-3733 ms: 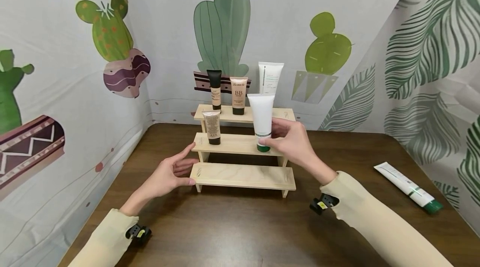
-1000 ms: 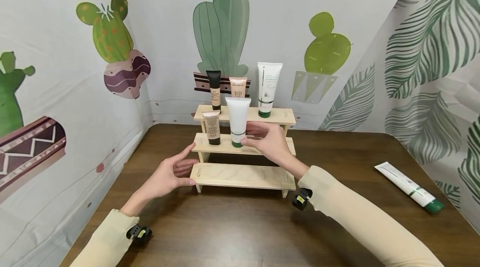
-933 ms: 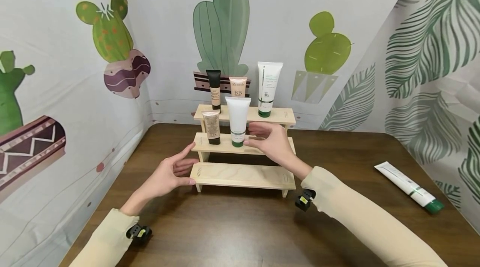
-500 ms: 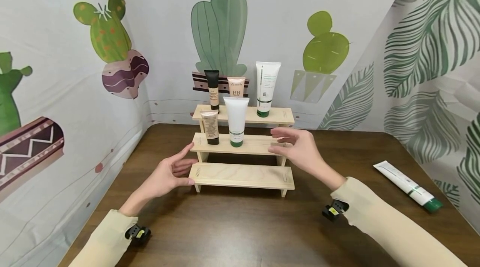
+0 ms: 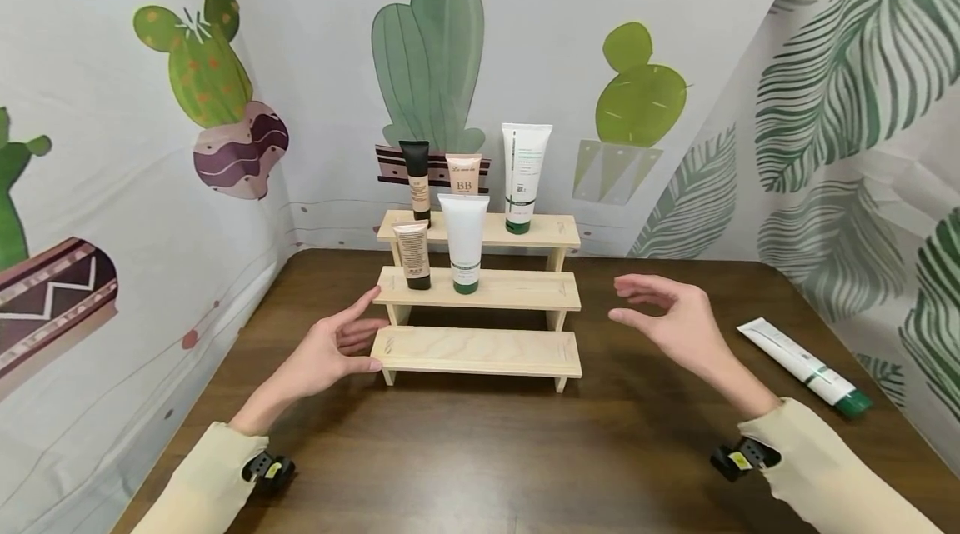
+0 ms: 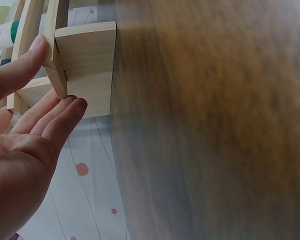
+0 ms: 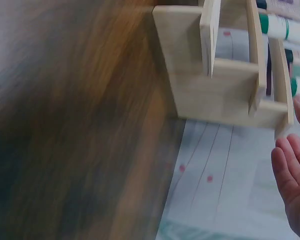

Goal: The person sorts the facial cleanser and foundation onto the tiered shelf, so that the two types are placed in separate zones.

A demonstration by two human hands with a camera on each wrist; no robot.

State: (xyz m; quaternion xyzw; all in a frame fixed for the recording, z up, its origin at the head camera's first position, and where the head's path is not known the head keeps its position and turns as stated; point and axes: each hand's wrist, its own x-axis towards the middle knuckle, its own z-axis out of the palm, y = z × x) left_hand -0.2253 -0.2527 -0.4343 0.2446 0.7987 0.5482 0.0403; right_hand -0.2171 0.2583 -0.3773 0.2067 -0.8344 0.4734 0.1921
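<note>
A three-step wooden display stand (image 5: 480,351) stands on the table. My left hand (image 5: 326,355) rests against its left end, thumb at the bottom step and straight fingers along the side; the left wrist view shows the fingertips (image 6: 76,106) at the step's end. My right hand (image 5: 675,321) hovers right of the stand, fingers apart and holding nothing. On the middle step, a white tube with a green cap (image 5: 465,247) stands upright beside a small beige tube (image 5: 413,255). The top step holds a black-and-beige tube (image 5: 417,182), a partly hidden BB cream tube (image 5: 463,173) and a large white tube (image 5: 525,176).
Another white tube with a green cap (image 5: 806,367) lies on the dark wooden table (image 5: 480,451) at the right. Behind the table hangs a cloth backdrop (image 5: 570,34) printed with cacti and leaves.
My right hand slid the white tube leftward along the middle step to beside the beige tube, let go, and drew away to the right. My left hand stayed at the stand.
</note>
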